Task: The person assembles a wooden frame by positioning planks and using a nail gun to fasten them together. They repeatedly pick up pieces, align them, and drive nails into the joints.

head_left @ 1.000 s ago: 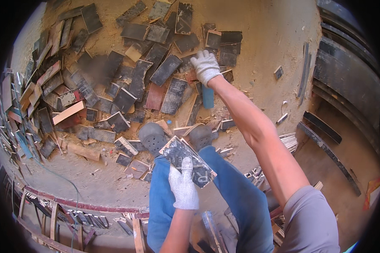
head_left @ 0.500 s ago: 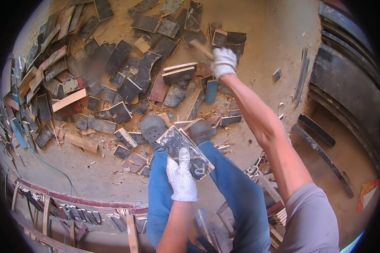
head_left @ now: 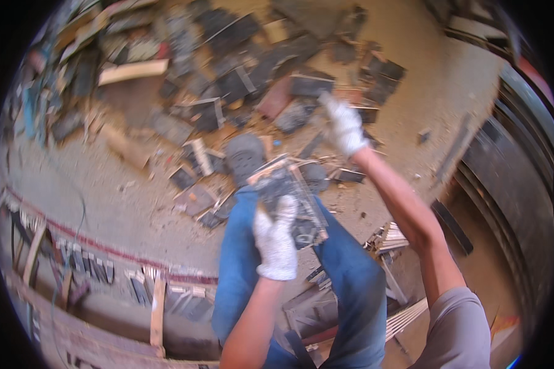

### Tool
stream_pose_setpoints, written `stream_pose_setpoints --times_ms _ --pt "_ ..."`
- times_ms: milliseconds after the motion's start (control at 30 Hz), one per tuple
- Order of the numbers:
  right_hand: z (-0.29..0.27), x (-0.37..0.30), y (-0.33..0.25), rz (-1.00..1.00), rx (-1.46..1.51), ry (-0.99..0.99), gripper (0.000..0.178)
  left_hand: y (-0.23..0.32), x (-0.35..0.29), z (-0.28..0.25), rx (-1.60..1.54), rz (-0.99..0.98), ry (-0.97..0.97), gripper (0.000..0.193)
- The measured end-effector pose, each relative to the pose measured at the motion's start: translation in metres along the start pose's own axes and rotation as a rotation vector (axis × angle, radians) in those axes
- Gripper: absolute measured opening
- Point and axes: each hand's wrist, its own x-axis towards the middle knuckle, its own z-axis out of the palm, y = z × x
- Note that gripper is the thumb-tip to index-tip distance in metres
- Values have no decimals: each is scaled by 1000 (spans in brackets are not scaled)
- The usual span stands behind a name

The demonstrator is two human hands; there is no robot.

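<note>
My left hand [head_left: 277, 240], in a white knit glove, grips black-faced plywood pieces [head_left: 283, 190] above my knees. The thumb lies over the dark top face, and pale layered edges show along the right side, though how many pieces are in the grip is unclear. Out over the scrap pile reaches my gloved right hand [head_left: 345, 126], slightly blurred, with fingers stretched out and nothing visible in them. Closest to its fingertips is a black board piece [head_left: 312, 85]; whether they touch cannot be made out. Below that lies a grey-black offcut [head_left: 297, 115].
Scrap boards cover the ground ahead, including a pale-edged board [head_left: 133, 71] and a bare wood block [head_left: 126, 146]. My grey clogs [head_left: 245, 155] stand at the pile's near edge. Large dark panels [head_left: 508, 166] lean at right. A wooden rack [head_left: 158, 310] holds strips at lower left.
My right hand has come nearer, over the black board piece; the light wood strip beside it before is gone from there. The view has shifted. My left hand keeps its hold, the plywood tilted differently.
</note>
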Motion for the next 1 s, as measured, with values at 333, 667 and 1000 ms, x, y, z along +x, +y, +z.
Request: stream_pose_setpoints --times_ms 333,667,1000 --pt "67 60 -70 -281 -283 -382 26 26 -15 -28 -149 75 -26 44" --pt "231 83 -256 -682 21 -856 29 63 -23 -127 -1003 192 -283 80" --pt "-83 29 -260 170 409 -716 38 27 -78 -146 -1417 452 -548 73"
